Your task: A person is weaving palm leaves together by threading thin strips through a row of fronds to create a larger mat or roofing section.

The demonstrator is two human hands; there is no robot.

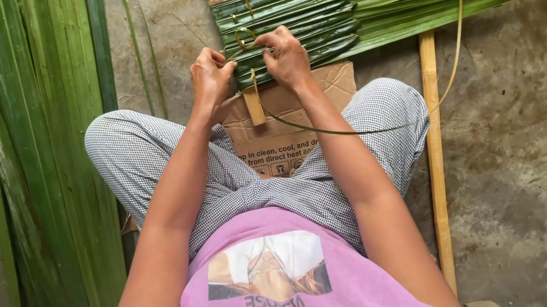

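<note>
Pinching thin strip (334,129) | right hand (288,57), left hand (210,79) | leaf panel (287,6)

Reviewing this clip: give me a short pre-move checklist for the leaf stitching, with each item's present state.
1. Right hand on the leaf panel: ok, fingers press its near edge.
2. Left hand gripping: ok, closed beside the panel's edge; what it pinches cannot tell.
3. Strip free to pull: ok, it loops out over the right knee, with no visible snag.
4. Stick under the panel: ok, its end pokes out onto the cardboard.
5. Spare leaves within reach: ok, piled along the person's left.
6. Stitch tight: cannot tell, hands cover it.
</note>
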